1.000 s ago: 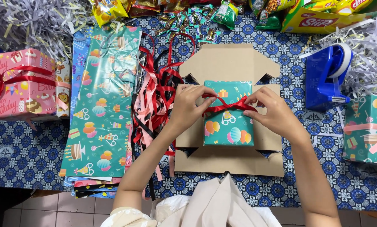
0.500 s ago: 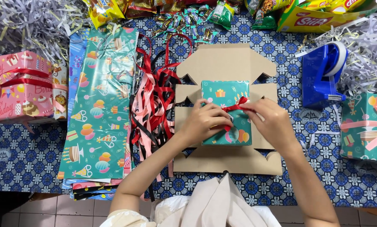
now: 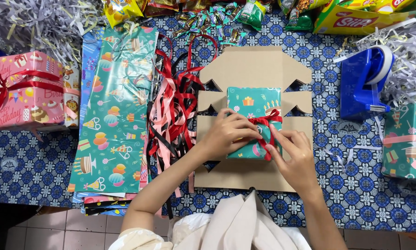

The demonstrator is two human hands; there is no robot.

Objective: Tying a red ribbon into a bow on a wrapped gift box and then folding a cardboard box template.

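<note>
A small box wrapped in teal party-print paper lies on a flat unfolded cardboard box. A red ribbon crosses the teal box. My left hand rests on the box's left side with fingers pinching the ribbon at the middle. My right hand sits at the box's lower right, its fingertips on the ribbon near the knot.
A heap of red, pink and black ribbons lies left of the cardboard, beside teal wrapping sheets. A pink wrapped gift is far left, a blue tape dispenser and a teal wrapped gift on the right. Snack packets line the far edge.
Both hands have shifted down and closer together over the teal box, and the ribbon is drawn tighter at its middle.
</note>
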